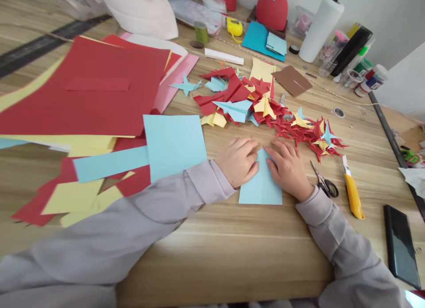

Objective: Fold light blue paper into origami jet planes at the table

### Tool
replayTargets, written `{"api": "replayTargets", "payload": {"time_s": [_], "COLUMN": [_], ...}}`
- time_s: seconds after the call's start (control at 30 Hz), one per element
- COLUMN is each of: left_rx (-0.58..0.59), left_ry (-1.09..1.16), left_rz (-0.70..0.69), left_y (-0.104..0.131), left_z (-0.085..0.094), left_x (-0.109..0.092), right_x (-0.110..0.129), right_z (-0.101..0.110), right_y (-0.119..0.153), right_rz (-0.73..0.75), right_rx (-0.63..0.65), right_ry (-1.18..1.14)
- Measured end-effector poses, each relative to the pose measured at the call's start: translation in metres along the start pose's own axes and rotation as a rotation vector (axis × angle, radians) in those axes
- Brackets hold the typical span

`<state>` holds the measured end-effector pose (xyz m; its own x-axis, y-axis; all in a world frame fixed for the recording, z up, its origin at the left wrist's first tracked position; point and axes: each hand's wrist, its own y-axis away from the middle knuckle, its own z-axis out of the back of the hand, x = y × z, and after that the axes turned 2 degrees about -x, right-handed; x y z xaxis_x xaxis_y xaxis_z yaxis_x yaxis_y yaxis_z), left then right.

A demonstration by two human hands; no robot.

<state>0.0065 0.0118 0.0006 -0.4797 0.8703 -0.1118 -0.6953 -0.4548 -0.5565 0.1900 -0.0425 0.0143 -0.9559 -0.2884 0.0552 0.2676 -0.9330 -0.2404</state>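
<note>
A light blue sheet of paper [260, 184] lies on the table before me, its upper end narrowing between my hands. My left hand [237, 161] is at its left edge, fingers curled and pressed together on the paper near the top. On the other side, my right hand [289, 168] has its fingers bent over the right edge, the fingertips close to the narrow end. The top corners are partly hidden under both hands, so I cannot tell exactly how they are folded. A square light blue sheet [175, 144] lies beside my left forearm.
Folded paper planes and stars [245, 100] in red, yellow and blue are heaped behind my hands. Scissors [324, 182] and a yellow utility knife [352, 193] lie right, near a phone [402, 246]. Large red sheets [109, 109] are stacked left. Bottles and a tape measure [234, 27] stand behind.
</note>
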Motion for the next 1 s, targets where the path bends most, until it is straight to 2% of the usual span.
{"api": "replayTargets", "payload": {"time_s": [0.53,0.8,1.0], "left_rx": [-0.103,-0.059,-0.051], "left_ry": [-0.029,0.022,0.142], "left_rz": [-0.074,-0.137,-0.276], "left_y": [0.007,0.008,0.009], "left_z": [0.006,0.005,0.002], "left_x": [0.000,-0.002,-0.004], "right_x": [-0.004,-0.010,-0.016], "right_z": [0.001,-0.002,-0.004], "right_y": [0.000,-0.003,-0.003], "right_rz": [0.006,0.020,0.002], "right_rx": [0.014,-0.008,-0.057], "right_ry": [0.003,0.020,0.024]}}
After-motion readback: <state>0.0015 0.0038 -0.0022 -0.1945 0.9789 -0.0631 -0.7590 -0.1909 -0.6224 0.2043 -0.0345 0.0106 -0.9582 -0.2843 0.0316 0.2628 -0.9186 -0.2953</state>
